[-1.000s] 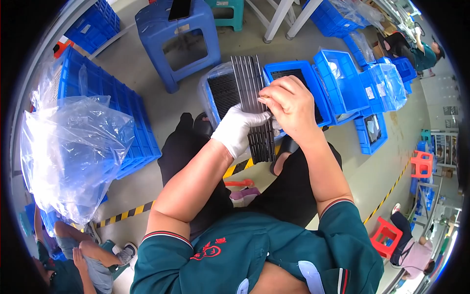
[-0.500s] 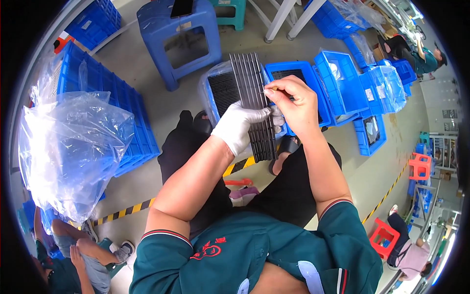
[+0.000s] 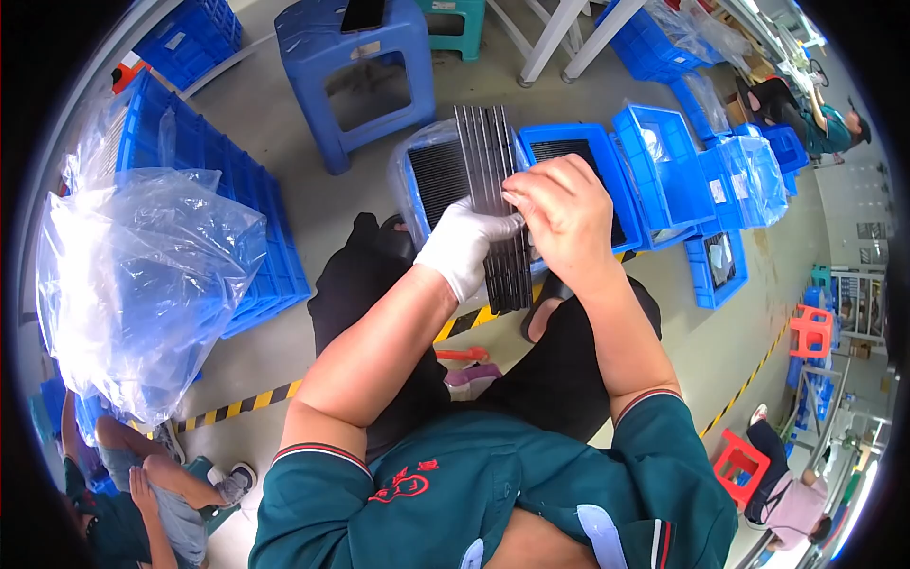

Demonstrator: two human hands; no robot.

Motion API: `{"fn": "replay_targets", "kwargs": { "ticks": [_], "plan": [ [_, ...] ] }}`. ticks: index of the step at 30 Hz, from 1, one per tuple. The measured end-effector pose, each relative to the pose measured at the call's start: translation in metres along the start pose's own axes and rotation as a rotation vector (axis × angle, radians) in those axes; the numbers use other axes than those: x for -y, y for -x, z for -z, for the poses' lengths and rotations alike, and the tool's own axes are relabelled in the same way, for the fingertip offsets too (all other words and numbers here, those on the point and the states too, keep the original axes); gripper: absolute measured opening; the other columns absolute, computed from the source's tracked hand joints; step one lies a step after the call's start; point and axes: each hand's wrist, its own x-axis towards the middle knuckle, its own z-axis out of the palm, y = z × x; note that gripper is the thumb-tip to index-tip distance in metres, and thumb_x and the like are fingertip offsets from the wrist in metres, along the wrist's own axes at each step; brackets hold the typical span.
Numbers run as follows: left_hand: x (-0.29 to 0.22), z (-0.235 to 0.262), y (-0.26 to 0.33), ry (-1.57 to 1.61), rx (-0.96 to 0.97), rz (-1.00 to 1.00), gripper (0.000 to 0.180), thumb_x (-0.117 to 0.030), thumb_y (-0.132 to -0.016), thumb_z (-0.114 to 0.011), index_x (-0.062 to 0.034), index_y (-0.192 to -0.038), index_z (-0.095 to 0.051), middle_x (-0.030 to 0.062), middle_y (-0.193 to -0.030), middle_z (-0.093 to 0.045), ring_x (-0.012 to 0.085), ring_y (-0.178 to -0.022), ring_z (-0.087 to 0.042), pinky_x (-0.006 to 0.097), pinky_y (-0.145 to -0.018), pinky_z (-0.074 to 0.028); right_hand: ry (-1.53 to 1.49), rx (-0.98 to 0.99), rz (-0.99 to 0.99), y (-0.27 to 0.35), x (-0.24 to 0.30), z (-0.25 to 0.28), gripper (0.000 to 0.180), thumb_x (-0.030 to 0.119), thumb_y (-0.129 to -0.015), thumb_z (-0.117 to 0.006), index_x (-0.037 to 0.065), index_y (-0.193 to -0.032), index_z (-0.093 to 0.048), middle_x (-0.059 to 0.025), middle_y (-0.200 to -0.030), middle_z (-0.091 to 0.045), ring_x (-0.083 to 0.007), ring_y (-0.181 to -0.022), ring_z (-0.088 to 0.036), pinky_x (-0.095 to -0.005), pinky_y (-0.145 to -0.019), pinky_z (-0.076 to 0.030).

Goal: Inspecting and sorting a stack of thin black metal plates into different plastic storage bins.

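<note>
My left hand (image 3: 461, 248), in a white glove, is closed round a bundle of long, thin dark strips (image 3: 510, 275). The strips lie side by side and stand lengthwise in front of me, above my knees. My bare right hand (image 3: 571, 216) is pinched at the bundle's right edge, just above the left thumb. Whatever sits between its fingertips is too small to make out. Behind the bundle, a blue tray (image 3: 410, 201) wrapped in clear plastic holds many similar dark strips. Partly covered by my right hand, a second blue tray (image 3: 569, 131) holds more of them.
Stacked blue crates (image 3: 242, 204) with a clear plastic bag (image 3: 142, 284) rise on my left. A blue stool (image 3: 365, 47) carrying a dark flat object stands ahead. More blue bins (image 3: 664, 161) are to the right. Co-workers sit at lower left, lower right and upper right.
My right hand has shifted slightly left and down across the strips, now hiding the gloved fingertips that showed at the bundle's right edge. My left hand keeps its hold.
</note>
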Motion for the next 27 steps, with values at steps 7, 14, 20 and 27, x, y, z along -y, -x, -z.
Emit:
{"fn": "replay_targets", "kwargs": {
  "ticks": [7, 14, 20, 27],
  "plan": [
    [-0.003, -0.004, 0.002, -0.023, 0.006, -0.007, 0.025, 0.003, -0.084, -0.058, 0.0011, -0.109, -0.060, 0.0080, -0.096, -0.065, 0.0175, -0.086, -0.064, 0.031, -0.077, -0.051, -0.071, 0.009, -0.086, 0.001, -0.002, 0.001, 0.014, 0.004, -0.068, -0.076, 0.007, -0.081, -0.070, -0.0052, -0.079, -0.062, -0.0233, -0.076, -0.060, -0.0328, -0.067, -0.049],
    [-0.007, -0.008, 0.003, 0.056, 0.030, 0.090, 0.027, 0.004, -0.085, -0.057, 0.0007, -0.112, -0.059, 0.0084, -0.094, -0.064, 0.0188, -0.083, -0.065, 0.032, -0.074, -0.054, -0.342, 0.000, -0.336, 0.004, -0.007, 0.001, 0.010, 0.002, -0.076, -0.074, 0.004, -0.086, -0.071, -0.0029, -0.083, -0.063, -0.0114, -0.075, -0.059, -0.0244, -0.061, -0.045],
    [-0.006, -0.010, 0.004, -0.002, -0.012, 0.050, 0.026, 0.003, -0.084, -0.058, -0.0005, -0.110, -0.059, 0.0064, -0.095, -0.064, 0.0165, -0.083, -0.064, 0.031, -0.073, -0.053, -0.317, 0.018, -0.356, 0.005, -0.007, -0.004, 0.011, 0.003, -0.075, -0.074, 0.005, -0.086, -0.072, -0.0028, -0.083, -0.063, -0.0126, -0.075, -0.059, -0.0251, -0.063, -0.046],
    [0.000, -0.002, 0.000, -0.080, 0.038, -0.003, 0.027, 0.001, -0.082, -0.061, -0.0006, -0.109, -0.060, 0.0044, -0.094, -0.063, 0.0141, -0.083, -0.062, 0.029, -0.074, -0.050, -0.094, 0.041, -0.067, 0.001, -0.006, -0.003, 0.015, 0.008, -0.066, -0.074, 0.011, -0.079, -0.069, -0.0036, -0.078, -0.061, -0.0242, -0.075, -0.058, -0.0349, -0.066, -0.050]
  ]
}}
